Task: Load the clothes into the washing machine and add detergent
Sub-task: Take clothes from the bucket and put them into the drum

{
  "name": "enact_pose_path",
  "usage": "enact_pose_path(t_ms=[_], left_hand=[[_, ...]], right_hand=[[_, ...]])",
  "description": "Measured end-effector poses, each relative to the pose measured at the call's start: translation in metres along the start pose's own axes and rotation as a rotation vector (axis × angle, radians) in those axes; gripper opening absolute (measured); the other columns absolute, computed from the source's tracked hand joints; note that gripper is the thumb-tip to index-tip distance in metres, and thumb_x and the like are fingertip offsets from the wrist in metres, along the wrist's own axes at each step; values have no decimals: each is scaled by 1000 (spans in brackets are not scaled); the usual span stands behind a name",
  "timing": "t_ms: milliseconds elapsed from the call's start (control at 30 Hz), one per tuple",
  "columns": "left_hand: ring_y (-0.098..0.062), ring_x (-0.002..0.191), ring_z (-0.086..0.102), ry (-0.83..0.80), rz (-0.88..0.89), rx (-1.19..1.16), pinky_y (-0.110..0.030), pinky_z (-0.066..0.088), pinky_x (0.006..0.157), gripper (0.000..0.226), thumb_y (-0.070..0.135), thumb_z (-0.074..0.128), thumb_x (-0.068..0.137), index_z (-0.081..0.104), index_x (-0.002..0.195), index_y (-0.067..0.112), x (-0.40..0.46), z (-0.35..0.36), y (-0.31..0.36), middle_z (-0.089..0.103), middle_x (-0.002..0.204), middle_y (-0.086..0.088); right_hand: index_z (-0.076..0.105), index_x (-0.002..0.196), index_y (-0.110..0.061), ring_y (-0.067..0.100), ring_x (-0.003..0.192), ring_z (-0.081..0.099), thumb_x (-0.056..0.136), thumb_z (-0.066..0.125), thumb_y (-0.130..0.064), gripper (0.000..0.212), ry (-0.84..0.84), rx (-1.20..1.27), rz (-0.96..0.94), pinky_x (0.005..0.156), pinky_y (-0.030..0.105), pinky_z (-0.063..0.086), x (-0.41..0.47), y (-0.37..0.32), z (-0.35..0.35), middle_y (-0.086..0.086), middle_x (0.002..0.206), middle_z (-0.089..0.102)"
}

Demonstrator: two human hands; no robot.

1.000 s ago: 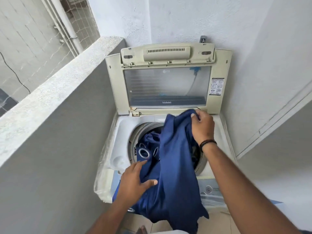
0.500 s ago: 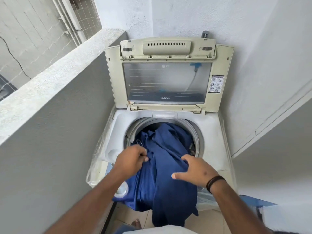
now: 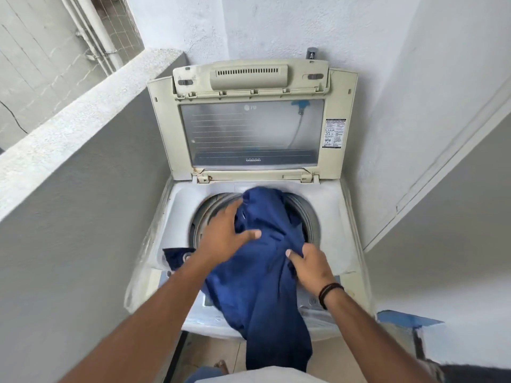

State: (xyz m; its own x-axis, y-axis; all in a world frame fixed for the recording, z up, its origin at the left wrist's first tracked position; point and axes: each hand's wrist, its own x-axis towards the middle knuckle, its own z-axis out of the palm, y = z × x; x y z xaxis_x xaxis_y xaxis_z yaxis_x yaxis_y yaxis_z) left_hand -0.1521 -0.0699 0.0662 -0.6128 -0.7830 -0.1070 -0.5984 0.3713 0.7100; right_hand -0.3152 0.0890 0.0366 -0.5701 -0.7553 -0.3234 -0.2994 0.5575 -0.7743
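Blue cloth (image 3: pixel 265 272) draped over washer (image 3: pixel 340 217) rim, left hand (image 3: pixel 224 236) spread flat on it, right hand (image 3: pixel 311 268) gripping its fold

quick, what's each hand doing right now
Left hand: open, fingers spread, pressing on the dark blue cloth garment.
Right hand: gripping a fold of the same garment.
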Motion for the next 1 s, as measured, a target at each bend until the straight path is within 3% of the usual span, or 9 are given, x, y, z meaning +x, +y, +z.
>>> enact_pose_path(t_ms=[133, 233, 333, 400, 567, 667, 800, 900, 1000], left_hand=[[-19, 133, 53, -217, -317, -21, -40, 43, 111, 112, 82, 66, 64, 28, 155, 30, -51, 26, -46, 55, 144, 3], [-19, 121, 61, -219, -300, 166, -36, 45, 103, 87, 76, 60, 80, 35, 151, 31, -73, 35, -61, 65, 130, 5], [-14, 106, 66, -176, -241, 247, -34, 46, 99, 65, 73, 56, 85, 51, 138, 35, -80, 36, -61, 72, 111, 8], [-11, 105, 66, -171, -221, 287, -31, 43, 101, 60, 75, 52, 86, 60, 130, 36, -81, 37, -62, 74, 108, 11], [-4, 99, 64, -151, -197, 343, -29, 33, 95, 47, 72, 50, 89, 68, 118, 40, -80, 40, -62, 74, 96, 15], [-1, 101, 63, -199, -228, 341, -32, 33, 102, 47, 75, 46, 89, 66, 119, 44, -79, 40, -64, 74, 99, 19], [-4, 113, 60, -277, -259, 314, -34, 26, 106, 47, 70, 49, 91, 56, 131, 46, -74, 37, -59, 67, 115, 21], [-10, 113, 59, -314, -282, 163, -42, 34, 111, 71, 67, 65, 82, 35, 145, 52, -64, 37, -59, 55, 133, 15], [-16, 127, 49, -226, -224, -78, -44, 44, 108, 112, 64, 76, 60, 18, 154, 44, -54, 34, -57, 43, 144, 5]], right_hand=[[56, 78, -4, 33, 69, 70, 96, 63, -20, 25, 179, 444, 76, 59, 45, 61, 44, -33, -19, 21, 83, 68], [66, 94, -13, 31, 85, 74, 90, 61, -29, 17, 183, 613, 0, 79, 54, 60, 79, -58, -24, 15, 99, 74], [28, 154, -15, 16, 141, 40, 95, 64, -25, 70, -145, 575, -103, 118, 41, 34, 88, -78, -20, 1, 154, 40], [14, 159, -17, 15, 149, 26, 95, 66, -30, 83, -278, 333, -156, 121, 36, 27, 83, -79, -14, 0, 160, 28], [43, 144, -23, 27, 123, 55, 82, 68, -59, 76, -410, -490, -221, 101, 37, 46, 53, -42, -8, 5, 142, 52], [63, 108, -21, 25, 97, 63, 80, 64, -67, 54, -535, -834, -143, 78, 32, 49, 33, -19, 4, 4, 113, 67], [52, 54, -11, 27, 64, 59, 88, 67, -29, 42, -530, -682, -188, 63, 30, 43, 38, -6, 16, 6, 58, 56], [55, 63, 4, 17, 59, 46, 87, 67, -17, 34, -389, -431, -281, 62, 38, 46, 50, -19, 18, 21, 68, 61], [66, 75, -5, 14, 64, 55, 91, 66, -18, 21, 12, -14, -331, 68, 30, 48, 60, -56, 17, 7, 71, 67]])
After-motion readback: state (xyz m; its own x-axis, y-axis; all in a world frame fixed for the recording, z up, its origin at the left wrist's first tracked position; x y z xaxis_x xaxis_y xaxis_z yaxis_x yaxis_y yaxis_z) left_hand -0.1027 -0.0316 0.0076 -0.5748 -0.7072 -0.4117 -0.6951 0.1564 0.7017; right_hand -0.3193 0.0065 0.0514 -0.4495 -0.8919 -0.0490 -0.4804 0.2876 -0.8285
